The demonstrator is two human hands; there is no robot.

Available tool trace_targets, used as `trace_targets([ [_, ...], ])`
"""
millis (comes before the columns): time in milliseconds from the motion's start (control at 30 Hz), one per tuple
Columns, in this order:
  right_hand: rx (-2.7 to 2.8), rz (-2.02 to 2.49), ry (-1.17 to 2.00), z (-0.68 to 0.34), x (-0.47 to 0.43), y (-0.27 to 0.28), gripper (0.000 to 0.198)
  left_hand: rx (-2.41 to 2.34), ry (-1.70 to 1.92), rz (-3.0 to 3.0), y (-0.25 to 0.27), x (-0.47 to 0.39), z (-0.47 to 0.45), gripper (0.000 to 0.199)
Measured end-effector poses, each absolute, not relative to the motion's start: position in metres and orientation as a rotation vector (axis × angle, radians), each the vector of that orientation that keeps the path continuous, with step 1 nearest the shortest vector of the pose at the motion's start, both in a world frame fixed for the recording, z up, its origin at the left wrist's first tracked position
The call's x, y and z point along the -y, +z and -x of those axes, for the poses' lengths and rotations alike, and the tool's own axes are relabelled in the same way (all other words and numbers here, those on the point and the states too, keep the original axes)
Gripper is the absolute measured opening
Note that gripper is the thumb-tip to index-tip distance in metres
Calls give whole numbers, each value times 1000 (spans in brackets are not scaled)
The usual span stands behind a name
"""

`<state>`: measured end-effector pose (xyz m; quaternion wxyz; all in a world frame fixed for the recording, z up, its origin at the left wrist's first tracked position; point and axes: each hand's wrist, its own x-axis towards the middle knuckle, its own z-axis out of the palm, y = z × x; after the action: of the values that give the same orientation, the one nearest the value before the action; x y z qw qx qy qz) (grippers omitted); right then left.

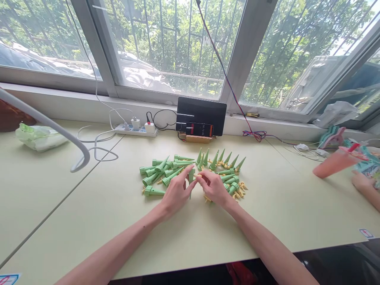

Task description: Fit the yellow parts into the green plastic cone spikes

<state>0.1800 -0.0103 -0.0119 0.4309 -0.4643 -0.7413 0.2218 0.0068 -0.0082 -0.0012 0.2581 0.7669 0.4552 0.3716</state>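
My left hand (177, 190) grips a green plastic cone-shaped spike (191, 176), its thin end pointing down. Close beside it, my right hand (214, 187) pinches a small pale-yellow plastic piece (197, 175) against the side of that spike. A pile of green spikes (160, 168) lies to the left of my hands. Behind them several green spikes (214, 160) stand upright in a curved row, with yellow bits around their bases. More green spikes (233, 186) and loose yellow pieces (240, 192) lie by my right hand, partly hidden by it.
A phone (199, 130) leans against a black tablet (218, 114) at the back. Left of it lies a power strip (136, 130) with white cables. To the right are a tilted pink drink cup (335, 160) and another person's hand (363, 183). A white curved arm (59, 130) crosses the left.
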Motion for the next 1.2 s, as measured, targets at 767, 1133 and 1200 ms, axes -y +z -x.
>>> trace_targets([
  [767,1787,1196,556,-180,11,-12,26,-1257,1036,-2097,-4,6,-6,49],
  [1133,1793,1185,583,-181,10,-16,25,-1228,1010,-2095,-7,6,-7,49],
  [1200,1793,1189,587,-181,10,-16,25,-1231,1007,-2092,-7,6,-7,49],
])
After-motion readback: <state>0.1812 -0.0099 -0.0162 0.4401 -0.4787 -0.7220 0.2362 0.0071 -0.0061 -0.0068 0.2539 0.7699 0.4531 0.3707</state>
